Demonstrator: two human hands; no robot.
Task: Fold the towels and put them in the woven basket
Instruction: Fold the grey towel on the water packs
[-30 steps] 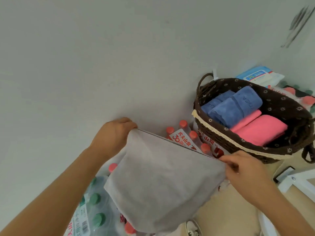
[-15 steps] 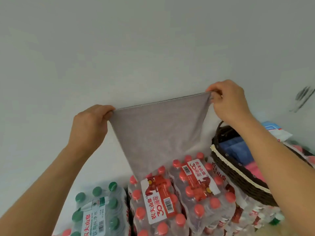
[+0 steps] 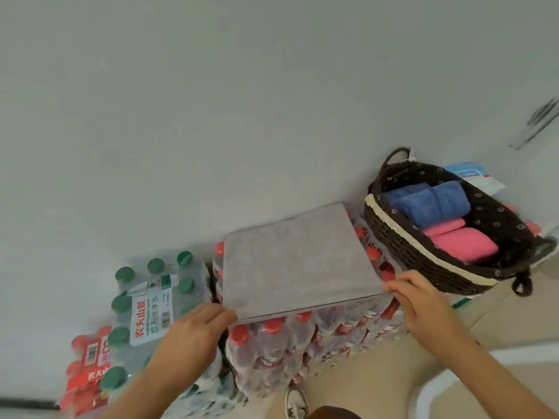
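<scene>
Bottle packs (image 3: 273, 346), grey towel (image 3: 296, 261) atop — left hand (image 3: 193, 337), right hand (image 3: 423, 300) holding near corners

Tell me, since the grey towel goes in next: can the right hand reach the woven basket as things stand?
Probably yes. The right hand, pinching a near corner of the grey towel, sits beside the woven basket, with nothing between them and its top open.

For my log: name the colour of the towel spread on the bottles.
Plain grey flat cloth towel; best in head view.
</scene>
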